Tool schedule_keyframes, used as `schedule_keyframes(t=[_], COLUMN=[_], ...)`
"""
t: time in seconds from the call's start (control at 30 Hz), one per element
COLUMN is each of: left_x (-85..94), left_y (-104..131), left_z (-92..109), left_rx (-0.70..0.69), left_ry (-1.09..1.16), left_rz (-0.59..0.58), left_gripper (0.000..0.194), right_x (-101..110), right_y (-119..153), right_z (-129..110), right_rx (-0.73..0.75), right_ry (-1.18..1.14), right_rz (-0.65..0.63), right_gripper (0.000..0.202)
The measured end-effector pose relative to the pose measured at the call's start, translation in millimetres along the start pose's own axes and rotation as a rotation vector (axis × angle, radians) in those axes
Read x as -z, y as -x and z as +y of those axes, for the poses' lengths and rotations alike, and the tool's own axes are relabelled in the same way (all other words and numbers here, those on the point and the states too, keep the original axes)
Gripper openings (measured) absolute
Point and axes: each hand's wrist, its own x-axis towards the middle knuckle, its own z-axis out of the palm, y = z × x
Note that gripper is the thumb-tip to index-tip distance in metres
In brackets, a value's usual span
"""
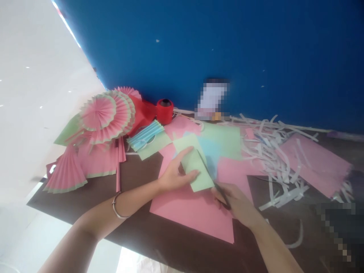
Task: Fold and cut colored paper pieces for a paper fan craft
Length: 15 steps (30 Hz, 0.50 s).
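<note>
My left hand holds a small folded piece of light green paper, its thumb lying on top of the sheet. In my right hand is a dark pair of scissors, closed around the handles. The blades lie along the right edge of the green paper. Beneath both hands a large pink sheet is spread on the brown table, with blue paper and another green sheet behind.
Pink and green pleated fans are piled at the left. Near the blue wall stand a red roll and a blurred upright object. Blue pleated paper lies left of centre. White strips and pink paper lie right.
</note>
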Motion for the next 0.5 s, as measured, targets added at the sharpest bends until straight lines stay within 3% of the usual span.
schedule_keyframes(t=[0.5], left_x=[0.6], left_y=[-0.1], left_z=[-0.6], left_rx=[0.004], left_ry=[-0.011], left_rz=[0.006], left_gripper=[0.067], right_x=[1.4], right_y=[0.4], right_z=[-1.9], right_rx=[0.000], right_ry=[0.046], right_rz=[0.036], right_gripper=[0.042])
